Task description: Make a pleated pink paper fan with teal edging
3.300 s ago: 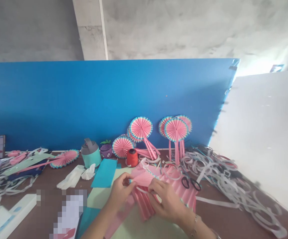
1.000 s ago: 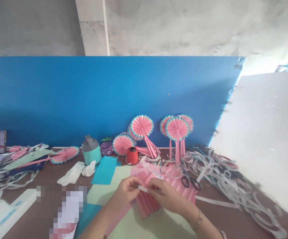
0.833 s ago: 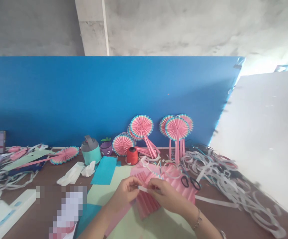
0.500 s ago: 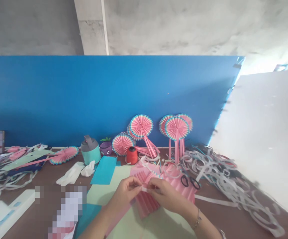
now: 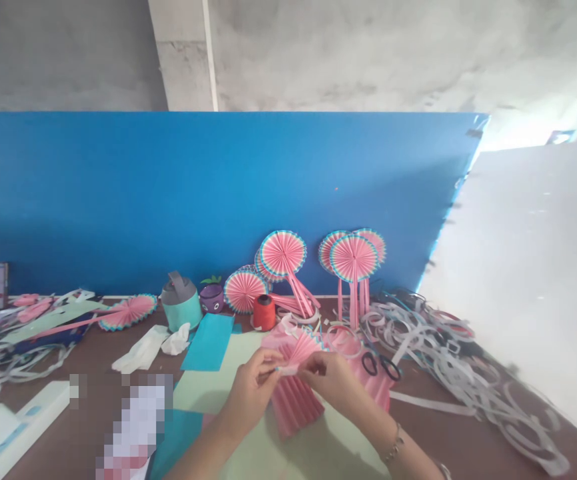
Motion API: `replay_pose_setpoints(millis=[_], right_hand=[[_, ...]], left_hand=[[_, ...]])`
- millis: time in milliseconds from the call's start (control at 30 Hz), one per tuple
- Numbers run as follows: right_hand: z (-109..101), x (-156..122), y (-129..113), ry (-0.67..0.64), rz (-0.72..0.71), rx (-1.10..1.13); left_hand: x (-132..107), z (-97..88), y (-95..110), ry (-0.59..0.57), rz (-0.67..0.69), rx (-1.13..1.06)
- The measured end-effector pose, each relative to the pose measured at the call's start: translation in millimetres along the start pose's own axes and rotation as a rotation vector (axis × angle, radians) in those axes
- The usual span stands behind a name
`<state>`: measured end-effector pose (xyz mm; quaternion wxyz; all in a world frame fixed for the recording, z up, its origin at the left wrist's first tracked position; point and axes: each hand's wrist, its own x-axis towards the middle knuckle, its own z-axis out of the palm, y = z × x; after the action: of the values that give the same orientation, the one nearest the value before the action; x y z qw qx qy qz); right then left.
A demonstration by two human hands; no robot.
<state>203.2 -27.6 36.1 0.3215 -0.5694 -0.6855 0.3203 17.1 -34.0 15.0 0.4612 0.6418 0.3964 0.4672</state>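
A pink pleated paper fan piece (image 5: 294, 393) is held above the table between both hands. My left hand (image 5: 249, 395) pinches its middle from the left, fingers closed. My right hand (image 5: 332, 381) pinches the same spot from the right, fingers closed, a bracelet on the wrist. The pleats spread upward above the pinch and hang down below it. More pink pleated paper (image 5: 363, 373) lies on the table behind my right hand.
Finished pink round fans (image 5: 283, 253) (image 5: 353, 259) lean on the blue board (image 5: 168, 193). An orange thread spool (image 5: 264, 313), teal tape dispenser (image 5: 181, 309), black scissors (image 5: 379, 364), teal paper (image 5: 209, 341) and curled white strips (image 5: 448, 360) litter the brown table.
The pleated pink paper has been gathered at its middle and lifted, its top now fanning out. Both hands moved closer together and slightly upward.
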Motion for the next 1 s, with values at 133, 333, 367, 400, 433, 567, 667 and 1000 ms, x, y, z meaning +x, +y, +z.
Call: replay_pose_setpoints(millis=[133,333,367,400,433,567,667,1000], right_hand=[[-0.2,-0.6,-1.3,0.013,-0.01,0.013],[2.1,-3.2,-1.1,0.004,-0.085,-0.047],[2.6,-3.8,-1.5,0.004,-0.094,-0.054],[2.9,-4.3,-1.9,0.006,-0.102,-0.061],[3.0,-4.7,-2.4,0.004,-0.111,-0.068],[3.2,-4.8,-2.1,-0.021,-0.132,-0.085],[3.4,-4.4,0.3,-0.006,-0.159,-0.08],[-0.6,-7.5,-7.0,-0.089,-0.234,-0.068]], left_hand=[[-1.5,-0.3,-0.5,0.019,0.012,0.07],[-0.1,-1.6,-3.4,0.053,0.009,0.133],[-0.1,-1.8,-3.3,0.054,0.008,0.144],[-0.3,-2.0,-3.2,0.052,0.01,0.154],[-0.6,-2.1,-2.9,0.049,0.013,0.163],[-1.6,-2.1,-2.3,0.049,0.027,0.175],[-1.1,-2.2,-2.9,0.05,0.031,0.168],[-3.5,-1.8,2.5,0.046,0.031,0.177]])
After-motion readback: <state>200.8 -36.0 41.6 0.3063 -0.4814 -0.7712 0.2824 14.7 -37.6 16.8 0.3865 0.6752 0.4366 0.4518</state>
